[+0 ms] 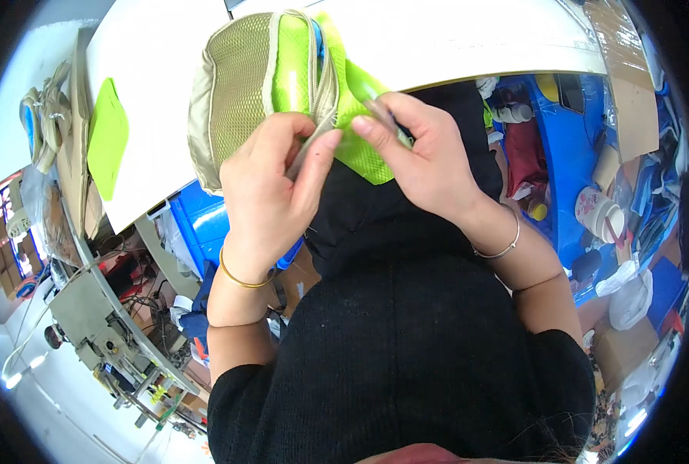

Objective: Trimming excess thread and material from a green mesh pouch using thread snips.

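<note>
A beige mesh bag (240, 73) with lime-green lining fabric (292, 66) lies at the near edge of the white table. My left hand (271, 174) is closed on the bag's beige zipper edge (326, 97), thumb and fingers pinching it. Just to the right, my right hand (429, 155) is closed round a slim grey tool (383, 112), blurred and partly hidden by the fingers, so its kind does not show. That hand is over a green flap (367, 158) of the lining, which hangs past the table edge above my black clothing. A bit of blue shows inside the bag.
On the white table (159, 46) a flat lime-green piece (108, 139) lies left of the bag. Below the table are a blue crate (201, 224) at left and a blue bin (564, 170) with bottles and cloth at right. A machine (97, 332) stands lower left.
</note>
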`<state>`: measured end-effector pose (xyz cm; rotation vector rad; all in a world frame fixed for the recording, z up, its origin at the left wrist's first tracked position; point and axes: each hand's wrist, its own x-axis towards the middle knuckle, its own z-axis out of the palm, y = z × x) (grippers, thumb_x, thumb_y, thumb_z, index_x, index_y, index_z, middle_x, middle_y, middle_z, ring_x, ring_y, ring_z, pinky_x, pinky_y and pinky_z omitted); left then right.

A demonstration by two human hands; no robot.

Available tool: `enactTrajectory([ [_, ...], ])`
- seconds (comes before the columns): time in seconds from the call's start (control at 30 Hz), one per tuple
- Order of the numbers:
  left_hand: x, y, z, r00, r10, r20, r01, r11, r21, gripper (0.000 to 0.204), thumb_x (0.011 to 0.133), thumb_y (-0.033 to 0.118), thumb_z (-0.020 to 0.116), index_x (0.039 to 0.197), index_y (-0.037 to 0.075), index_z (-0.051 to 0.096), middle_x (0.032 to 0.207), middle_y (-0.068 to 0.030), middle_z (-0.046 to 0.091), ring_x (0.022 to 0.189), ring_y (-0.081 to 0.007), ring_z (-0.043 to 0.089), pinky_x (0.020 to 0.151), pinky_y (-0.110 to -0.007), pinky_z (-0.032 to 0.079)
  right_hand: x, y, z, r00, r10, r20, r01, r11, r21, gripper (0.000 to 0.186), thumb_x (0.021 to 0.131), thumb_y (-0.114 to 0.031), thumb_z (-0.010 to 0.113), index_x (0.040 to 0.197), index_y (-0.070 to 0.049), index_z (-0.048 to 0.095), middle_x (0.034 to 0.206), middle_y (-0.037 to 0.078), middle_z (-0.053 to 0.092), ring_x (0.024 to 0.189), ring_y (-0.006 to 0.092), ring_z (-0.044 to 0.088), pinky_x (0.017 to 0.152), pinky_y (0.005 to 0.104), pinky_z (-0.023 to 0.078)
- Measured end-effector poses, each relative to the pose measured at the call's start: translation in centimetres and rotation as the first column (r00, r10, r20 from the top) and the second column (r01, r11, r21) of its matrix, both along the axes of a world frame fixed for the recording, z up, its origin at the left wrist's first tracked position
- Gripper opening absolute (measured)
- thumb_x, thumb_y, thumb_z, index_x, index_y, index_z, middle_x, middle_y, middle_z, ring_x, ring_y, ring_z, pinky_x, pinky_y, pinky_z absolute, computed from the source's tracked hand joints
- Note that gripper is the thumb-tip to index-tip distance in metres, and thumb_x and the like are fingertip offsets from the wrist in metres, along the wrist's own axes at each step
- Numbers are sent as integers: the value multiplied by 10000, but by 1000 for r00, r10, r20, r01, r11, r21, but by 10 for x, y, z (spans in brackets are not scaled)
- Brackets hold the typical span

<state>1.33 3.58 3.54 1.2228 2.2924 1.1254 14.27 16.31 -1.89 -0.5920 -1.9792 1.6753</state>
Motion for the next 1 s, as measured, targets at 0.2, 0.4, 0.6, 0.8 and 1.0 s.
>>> enactTrajectory([
  [0.2, -7, 19, -4, 943, -199, -265, 203, 979, -14, 99, 857, 44, 682, 847, 32, 584, 752, -119, 567, 598, -286, 582, 553, -366, 467, 4, -1, 4, 992, -119, 36, 116, 990, 85, 220, 939, -219, 653, 881, -15, 592, 725, 153, 578, 637, 250, 594, 612, 346, 470],
  [0.4, -3, 23, -16, 987, -131, -88, 134, 991, 27, 90, 872, 29, 665, 828, 27, 587, 719, -98, 538, 576, -218, 556, 551, -330, 457, 35, -20, 43, 990, 22, -139, -89, 860, -502, 321, 1055, -265, 480, 945, 10, 603, 774, 18, 527, 682, 96, 483, 627, 250, 401],
  [0.6, 2, 28, -11, 988, -120, -93, 124, 992, 34, 96, 876, 34, 669, 831, 28, 584, 715, -88, 531, 571, -201, 540, 540, -318, 446, 21, -15, 15, 981, 196, -12, -102, 459, -882, 505, 1066, -489, 385, 876, -47, 540, 661, -59, 366, 475, 22, 281, 420, 194, 215],
  [0.8, 3, 27, -11, 992, -99, -83, 102, 994, 27, 98, 879, 36, 671, 835, 31, 584, 714, -86, 529, 569, -194, 538, 534, -317, 442, 15, -13, 15, 987, 162, -18, -87, 427, -900, 515, 1059, -506, 395, 866, -51, 539, 657, -60, 372, 465, 21, 281, 414, 191, 211],
  [1.0, 4, 26, -12, 990, -105, -94, 107, 994, 24, 98, 878, 37, 673, 832, 35, 587, 722, -89, 543, 574, -202, 552, 534, -319, 446, 9, -15, 15, 993, 116, -35, -86, 474, -876, 506, 1055, -502, 413, 852, -55, 537, 653, -56, 376, 471, 20, 277, 415, 191, 217],
])
